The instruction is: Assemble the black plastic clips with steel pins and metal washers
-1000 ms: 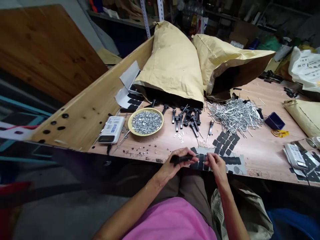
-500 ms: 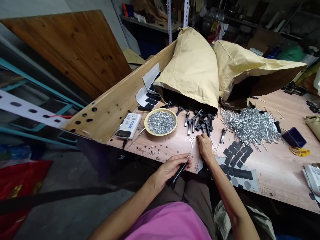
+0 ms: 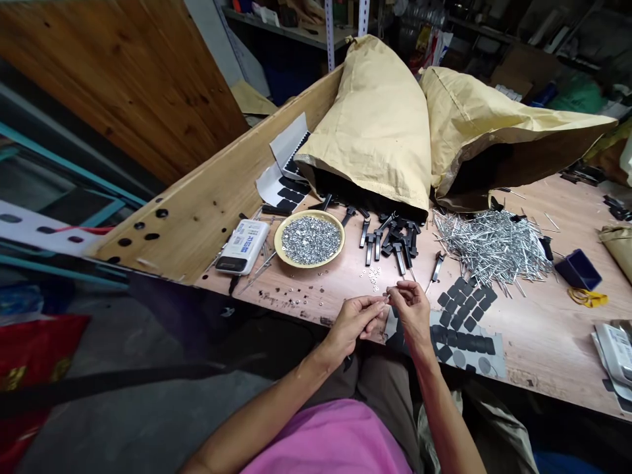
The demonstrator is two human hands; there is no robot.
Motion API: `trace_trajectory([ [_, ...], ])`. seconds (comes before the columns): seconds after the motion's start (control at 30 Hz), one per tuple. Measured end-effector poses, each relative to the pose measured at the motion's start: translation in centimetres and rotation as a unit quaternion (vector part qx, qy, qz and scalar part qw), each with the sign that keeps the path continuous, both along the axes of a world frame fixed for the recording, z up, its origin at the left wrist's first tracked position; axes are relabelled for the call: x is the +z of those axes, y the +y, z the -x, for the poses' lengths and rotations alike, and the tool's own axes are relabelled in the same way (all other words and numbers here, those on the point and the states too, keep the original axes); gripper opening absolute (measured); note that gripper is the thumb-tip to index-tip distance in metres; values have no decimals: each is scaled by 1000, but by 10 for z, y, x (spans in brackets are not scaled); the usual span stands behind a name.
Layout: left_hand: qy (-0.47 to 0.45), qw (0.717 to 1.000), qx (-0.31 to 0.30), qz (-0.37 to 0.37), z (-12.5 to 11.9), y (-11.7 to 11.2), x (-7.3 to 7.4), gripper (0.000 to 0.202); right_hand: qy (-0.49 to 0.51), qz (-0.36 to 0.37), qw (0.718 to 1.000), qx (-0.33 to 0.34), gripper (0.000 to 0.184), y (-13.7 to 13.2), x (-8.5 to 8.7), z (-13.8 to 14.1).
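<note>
My left hand [image 3: 353, 322] is closed round a black plastic part with a thin metal rod; most of it is hidden by the fingers, and only a dark bit shows below the palm. My right hand [image 3: 411, 306] pinches at the rod's tip, fingertips meeting those of the left; whatever is between them is too small to make out. Just beyond the hands lie small light rings [image 3: 374, 276] that look like nuts. Behind them is a pile of black plastic parts [image 3: 395, 238], some with rods. One black part with a rod [image 3: 436, 266] lies apart, right of the pile.
A yellow bowl [image 3: 278, 245] of small metal pieces stands left, beside a white digital scale [image 3: 245, 245]. Metal rods [image 3: 494, 243] are heaped at right, near black pads [image 3: 467, 303] and a dark blue box [image 3: 577, 268]. Two open paper sacks [image 3: 375, 125] lie behind.
My right hand has come back from beside the small rings to meet the left at the rod's tip. The left hand has turned, hiding the black part. The view has shifted slightly.
</note>
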State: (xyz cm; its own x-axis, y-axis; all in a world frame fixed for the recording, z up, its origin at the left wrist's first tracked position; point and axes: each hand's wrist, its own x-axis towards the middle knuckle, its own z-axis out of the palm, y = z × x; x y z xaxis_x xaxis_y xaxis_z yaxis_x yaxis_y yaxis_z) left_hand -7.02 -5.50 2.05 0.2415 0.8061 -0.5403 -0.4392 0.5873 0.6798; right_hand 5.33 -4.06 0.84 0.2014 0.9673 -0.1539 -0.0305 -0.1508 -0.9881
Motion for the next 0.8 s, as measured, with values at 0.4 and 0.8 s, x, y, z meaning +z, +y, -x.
trace_trajectory([
  [0.4,-6,999,-26,-21,-9,-2,2,64,-64,-96,992,-52,20,-20,-3,-7],
  [0.8,-19,986,-159,-51,4,6,-1,55,-187,-141,968,95,13,-22,13,-34],
])
